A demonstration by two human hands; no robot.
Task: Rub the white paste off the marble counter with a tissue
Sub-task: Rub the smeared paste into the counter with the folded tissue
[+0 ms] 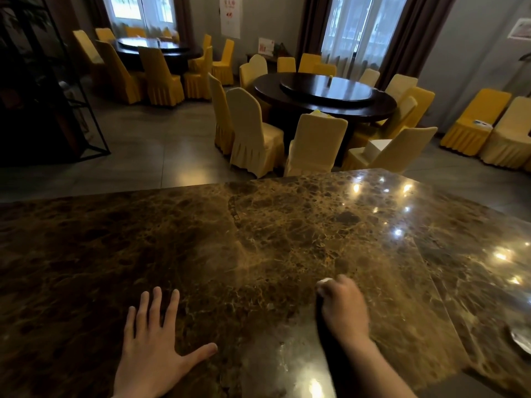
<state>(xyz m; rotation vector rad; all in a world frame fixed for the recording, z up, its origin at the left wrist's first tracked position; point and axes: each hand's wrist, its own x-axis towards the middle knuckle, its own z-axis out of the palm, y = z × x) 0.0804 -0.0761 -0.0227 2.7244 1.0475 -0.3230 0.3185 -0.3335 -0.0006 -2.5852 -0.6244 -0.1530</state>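
Observation:
A brown marble counter fills the lower half of the view. My left hand lies flat on it, palm down, fingers spread, holding nothing. My right hand is closed on a white tissue; only a small bit of tissue pokes out past the knuckles, pressed on the marble. Faint pale smears mark the stone between the two hands, near the front edge. I cannot make out a distinct blob of white paste.
A crumpled silvery-white object lies at the counter's right edge. Beyond the counter's far edge stand a round dark dining table with yellow-covered chairs and a second table farther left. A black metal shelf stands at left.

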